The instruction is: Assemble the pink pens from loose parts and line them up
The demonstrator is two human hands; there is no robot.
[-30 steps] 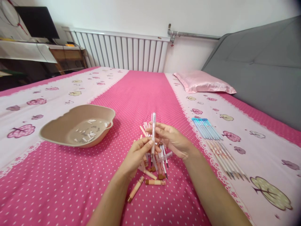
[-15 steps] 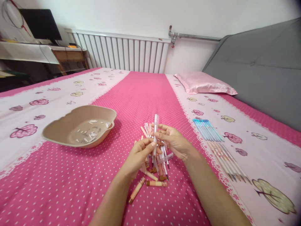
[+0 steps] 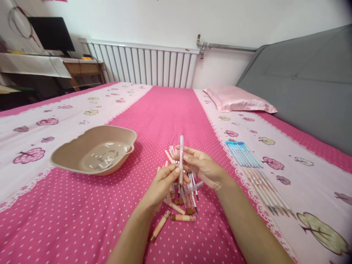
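Observation:
A pale pink, see-through pen point(image 3: 181, 154) stands nearly upright between my two hands. My left hand point(image 3: 166, 179) pinches its lower barrel between thumb and fingers. My right hand point(image 3: 205, 165) has its thumb and fingers closed about the upper part. Beneath them lies a loose pile of pen parts: white refills with dark tips point(image 3: 194, 185), clear pink pieces point(image 3: 194, 187) and peach-and-brown barrels. My hands cover part of the pile. Nearer to me, one peach-and-brown barrel point(image 3: 183, 217) lies crosswise and another barrel point(image 3: 160, 226) lies at a slant.
To the left, a beige basin point(image 3: 74, 156) holds small white scraps. At right lie a row of blue pens point(image 3: 244, 154) and a row of pale pens point(image 3: 269, 190). A pink pillow point(image 3: 239, 99) rests further back, beside a grey headboard point(image 3: 302, 73). A radiator point(image 3: 143, 62) lines the wall.
The pen has turned slightly in my fingers, so its top looks narrower, and my right fingers have shifted a little along it. The whole view has tilted up slightly.

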